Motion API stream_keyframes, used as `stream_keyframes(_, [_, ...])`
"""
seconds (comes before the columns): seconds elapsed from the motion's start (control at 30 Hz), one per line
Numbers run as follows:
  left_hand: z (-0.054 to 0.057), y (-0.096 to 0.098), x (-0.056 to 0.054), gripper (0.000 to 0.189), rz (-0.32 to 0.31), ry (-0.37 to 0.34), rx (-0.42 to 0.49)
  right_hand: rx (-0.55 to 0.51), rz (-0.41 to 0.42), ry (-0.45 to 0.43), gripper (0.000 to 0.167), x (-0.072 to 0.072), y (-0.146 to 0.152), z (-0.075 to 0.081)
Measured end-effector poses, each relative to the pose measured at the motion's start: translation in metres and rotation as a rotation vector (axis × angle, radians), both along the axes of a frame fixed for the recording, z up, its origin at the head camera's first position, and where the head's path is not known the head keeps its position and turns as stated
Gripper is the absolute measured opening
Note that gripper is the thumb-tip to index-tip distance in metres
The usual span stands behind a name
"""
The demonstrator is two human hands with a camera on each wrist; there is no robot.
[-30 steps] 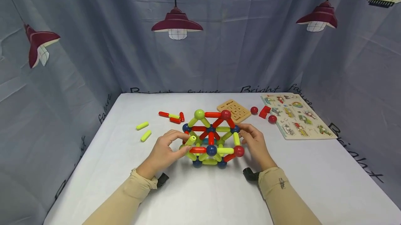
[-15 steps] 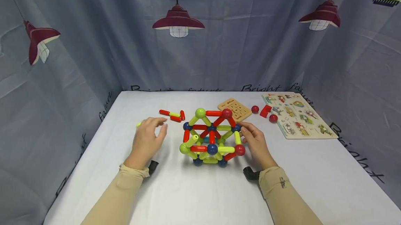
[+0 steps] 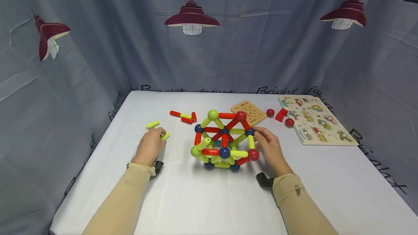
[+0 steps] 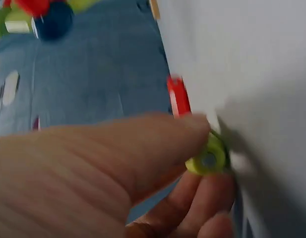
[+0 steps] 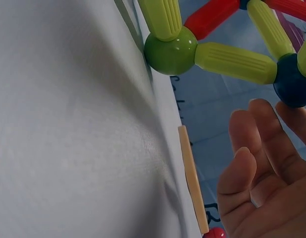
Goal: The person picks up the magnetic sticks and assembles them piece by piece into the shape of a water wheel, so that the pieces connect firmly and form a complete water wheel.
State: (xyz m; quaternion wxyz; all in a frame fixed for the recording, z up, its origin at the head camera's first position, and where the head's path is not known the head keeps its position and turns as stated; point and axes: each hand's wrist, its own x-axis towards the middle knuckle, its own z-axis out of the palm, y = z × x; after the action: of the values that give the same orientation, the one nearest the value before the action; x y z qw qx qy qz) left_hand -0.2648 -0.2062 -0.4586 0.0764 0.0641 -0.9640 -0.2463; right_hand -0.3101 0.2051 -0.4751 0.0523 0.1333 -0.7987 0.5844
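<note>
In the head view my left hand [image 3: 150,147] is low over the left of the table, pinching a yellow-green magnetic stick [image 3: 164,136] between thumb and fingers. The left wrist view shows the round end of this stick [image 4: 208,158] by the fingertips. At the middle stands a construction of magnetic sticks and balls, with a green ball [image 3: 213,115] and a red ball [image 3: 241,116] on top. My right hand [image 3: 270,149] is at its right side, fingertips at a blue ball [image 3: 249,132]. In the right wrist view, loosely bent fingers [image 5: 266,131] sit below the blue ball [image 5: 293,82].
Another yellow-green stick [image 3: 152,124] lies just beyond my left hand. Farther back are several red and green sticks [image 3: 187,120]. Behind the construction lies a wooden number board [image 3: 249,111]; red balls [image 3: 289,122], red pieces [image 3: 281,114] and a picture board [image 3: 321,122] are at right.
My left hand has let go of a green stick at the construction's front left, moved left and taken hold of another green stick. My right hand has stayed by the blue ball.
</note>
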Motion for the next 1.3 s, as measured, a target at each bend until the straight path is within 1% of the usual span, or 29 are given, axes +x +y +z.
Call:
stream_keyframes(0.1, [-0.003, 0.015, 0.0, 0.033, -0.092, -0.052, 0.066, 0.004, 0.004, -0.017, 0.04, 0.002, 0.0, 0.002])
stream_keyframes(0.17, [-0.004, 0.024, 0.0, 0.034, -0.124, -0.074, 0.092, 0.007, 0.005, -0.022, 0.04, 0.002, 0.0, 0.003])
stream_keyframes(0.23, [-0.006, 0.03, 0.001, 0.035, -0.139, -0.078, 0.086, 0.009, 0.009, -0.018, 0.04, 0.003, 0.0, 0.003])
stream_keyframes(0.3, [-0.006, 0.033, 0.001, 0.034, -0.132, -0.079, 0.077, 0.012, 0.01, -0.009, 0.04, 0.002, 0.001, 0.003])
stream_keyframes(0.37, [-0.006, 0.034, 0.001, 0.032, -0.128, -0.061, 0.086, 0.015, 0.007, -0.004, 0.039, 0.002, 0.002, 0.001])
stream_keyframes(0.4, [-0.005, 0.034, 0.002, 0.031, -0.127, -0.039, 0.099, 0.016, 0.005, -0.003, 0.039, 0.002, 0.002, 0.001])
stream_keyframes(0.43, [-0.003, 0.034, 0.003, 0.03, -0.117, 0.005, 0.138, 0.016, 0.006, -0.005, 0.038, 0.002, 0.002, 0.0])
stream_keyframes(0.47, [0.0, 0.035, 0.005, 0.028, -0.111, 0.061, 0.192, 0.018, 0.008, -0.008, 0.038, 0.001, 0.002, 0.0])
stream_keyframes(0.5, [0.004, 0.037, 0.008, 0.025, -0.111, 0.13, 0.266, 0.02, 0.011, -0.013, 0.038, 0.002, 0.001, 0.0])
stream_keyframes(0.53, [0.009, 0.041, 0.012, 0.023, -0.125, 0.213, 0.332, 0.019, 0.015, -0.018, 0.038, 0.001, 0.001, 0.0])
stream_keyframes(0.57, [0.016, 0.045, 0.018, 0.021, -0.152, 0.286, 0.415, 0.018, 0.02, -0.022, 0.038, 0.001, 0.0, 0.0])
stream_keyframes(0.63, [0.03, 0.058, 0.028, 0.02, -0.24, 0.414, 0.552, 0.02, 0.033, -0.03, 0.039, 0.001, 0.0, 0.0])
stream_keyframes(0.67, [0.037, 0.066, 0.034, 0.02, -0.299, 0.442, 0.599, 0.021, 0.036, -0.031, 0.039, 0.0, -0.001, 0.0])
stream_keyframes(0.7, [0.044, 0.075, 0.038, 0.021, -0.362, 0.454, 0.632, 0.022, 0.036, -0.032, 0.039, 0.0, -0.002, 0.0])
stream_keyframes(0.73, [0.049, 0.083, 0.041, 0.021, -0.419, 0.445, 0.643, 0.024, 0.034, -0.03, 0.039, 0.0, -0.002, 0.0])
stream_keyframes(0.77, [0.054, 0.092, 0.043, 0.022, -0.467, 0.423, 0.651, 0.024, 0.03, -0.029, 0.039, 0.0, -0.002, 0.0])
stream_keyframes(0.8, [0.057, 0.1, 0.043, 0.023, -0.504, 0.396, 0.637, 0.024, 0.025, -0.028, 0.038, 0.0, -0.002, 0.0])
stream_keyframes(0.87, [0.06, 0.112, 0.041, 0.024, -0.548, 0.327, 0.595, 0.021, 0.011, -0.026, 0.037, 0.001, -0.003, -0.001])
stream_keyframes(0.9, [0.06, 0.116, 0.04, 0.024, -0.555, 0.302, 0.556, 0.02, 0.011, -0.027, 0.037, 0.001, -0.004, -0.001])
stream_keyframes(0.97, [0.056, 0.12, 0.039, 0.024, -0.551, 0.278, 0.484, 0.014, 0.018, -0.026, 0.037, 0.001, -0.006, -0.002])
stream_keyframes(1.1, [0.05, 0.12, 0.037, 0.026, -0.534, 0.294, 0.385, 0.006, 0.03, -0.033, 0.038, 0.001, -0.007, -0.002])
stream_keyframes(1.3, [0.047, 0.123, 0.031, 0.029, -0.57, 0.248, 0.343, 0.001, 0.023, -0.042, 0.038, 0.001, -0.003, -0.001])
